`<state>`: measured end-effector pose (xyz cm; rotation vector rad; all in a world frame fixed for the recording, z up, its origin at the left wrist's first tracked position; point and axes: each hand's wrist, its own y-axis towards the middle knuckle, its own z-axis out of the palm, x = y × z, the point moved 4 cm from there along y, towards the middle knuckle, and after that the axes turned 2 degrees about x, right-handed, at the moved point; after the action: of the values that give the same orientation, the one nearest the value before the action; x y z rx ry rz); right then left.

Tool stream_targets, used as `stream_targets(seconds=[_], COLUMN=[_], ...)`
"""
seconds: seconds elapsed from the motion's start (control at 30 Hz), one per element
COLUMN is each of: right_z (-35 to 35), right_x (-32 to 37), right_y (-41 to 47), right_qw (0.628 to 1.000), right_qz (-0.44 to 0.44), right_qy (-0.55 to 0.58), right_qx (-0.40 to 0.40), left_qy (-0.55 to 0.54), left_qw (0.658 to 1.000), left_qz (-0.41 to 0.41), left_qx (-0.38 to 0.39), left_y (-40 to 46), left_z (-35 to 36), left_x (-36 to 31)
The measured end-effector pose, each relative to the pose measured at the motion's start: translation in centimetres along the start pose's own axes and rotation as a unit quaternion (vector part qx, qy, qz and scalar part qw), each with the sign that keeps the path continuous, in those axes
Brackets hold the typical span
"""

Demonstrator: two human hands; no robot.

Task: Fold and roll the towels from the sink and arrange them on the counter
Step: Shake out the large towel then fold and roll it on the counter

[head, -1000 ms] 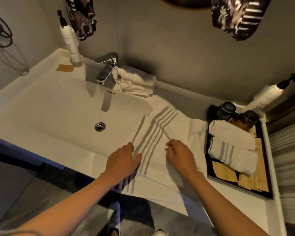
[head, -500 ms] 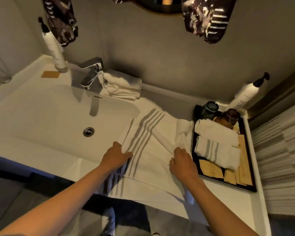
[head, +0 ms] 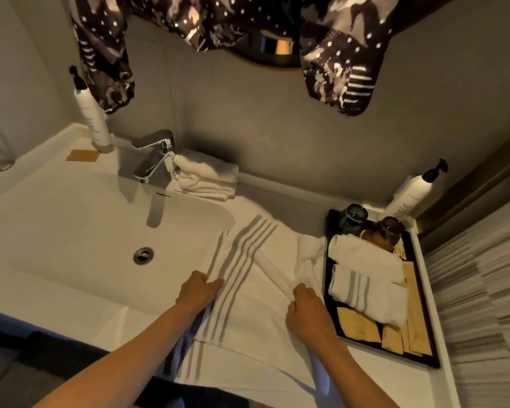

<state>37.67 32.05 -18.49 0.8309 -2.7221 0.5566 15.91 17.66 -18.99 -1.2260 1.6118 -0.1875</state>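
Note:
A white towel with grey stripes (head: 256,295) lies spread on the counter to the right of the sink basin (head: 80,231), its near end hanging over the front edge. My left hand (head: 199,291) pinches the towel's left edge beside the stripes. My right hand (head: 305,307) grips a raised fold on its right side, close to the tray. Two rolled towels (head: 365,278) lie on the black tray (head: 424,357). A folded white towel (head: 206,178) sits behind the sink next to the faucet (head: 153,156).
The tray also holds two dark glass cups (head: 368,226) and tan packets (head: 380,334). One pump bottle (head: 411,192) stands behind the tray, another (head: 92,119) left of the faucet. A tan soap bar (head: 82,155) lies there. Patterned fabric (head: 336,54) hangs overhead.
Both hands shifted outward from resting flat on the towel to gripping its left edge and right fold. The camera view slid left and down.

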Motion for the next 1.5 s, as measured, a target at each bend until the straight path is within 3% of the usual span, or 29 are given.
stream_targets(seconds=[0.23,0.33,0.37,0.43,0.47,0.53,0.6,0.7,0.87,1.0,1.1,1.3,1.4,1.5], right_z=[-2.8,-3.6,-3.4,-2.6,-2.1,-1.9,-1.5,-0.6,2.0,3.8,4.7,8.2,7.1,4.7], right_x=[0.3,1.0,1.2,1.5,1.5,1.3,0.8,-0.2,0.2,0.3,0.1,0.0,-0.3,-2.9], right_y=[-0.5,-0.7,-0.6,-0.3,-0.2,0.0,0.1,-0.6,-3.8,-5.8,-6.5,-7.1,-8.9,-11.2], right_qw=[0.998,0.998,0.998,0.998,0.997,0.997,0.999,0.999,0.996,0.991,0.992,0.994,0.985,0.966], right_qz=[0.029,0.046,0.049,0.044,0.037,0.030,0.026,0.005,-0.058,-0.066,-0.048,-0.069,-0.135,-0.129], right_qy=[0.008,-0.014,-0.024,-0.035,-0.034,-0.019,0.003,0.024,-0.003,-0.067,-0.064,-0.086,0.002,0.103], right_qx=[-0.046,-0.042,-0.017,0.041,0.064,0.068,0.047,0.022,-0.063,-0.093,-0.094,-0.007,-0.108,-0.198], left_qy=[-0.094,-0.096,-0.055,0.186,0.299,0.375,0.345,0.287,0.276,0.314,0.335,0.288,0.331,0.335], left_qw=[0.985,0.990,0.996,0.979,0.952,0.920,0.915,0.916,0.882,0.862,0.858,0.868,0.851,0.856], left_qz=[0.137,0.105,0.073,0.037,0.033,0.097,0.183,0.279,0.383,0.391,0.383,0.401,0.408,0.392], left_qx=[-0.049,-0.011,0.019,0.072,0.052,-0.055,-0.101,-0.037,0.020,0.076,0.067,0.047,0.032,0.038], left_y=[-5.9,-8.4,-8.5,-7.7,-6.7,-3.6,-1.0,2.0,4.8,7.4,8.2,9.3,9.7,9.7], left_z=[-2.3,-3.5,-3.8,-4.1,-4.4,-5.1,-4.5,-0.8,7.3,11.9,14.1,14.5,15.6,17.3], left_x=[-4.3,-1.7,0.0,2.7,3.6,2.9,-0.2,-5.9,-13.1,-15.8,-16.7,-20.3,-20.7,-19.5])
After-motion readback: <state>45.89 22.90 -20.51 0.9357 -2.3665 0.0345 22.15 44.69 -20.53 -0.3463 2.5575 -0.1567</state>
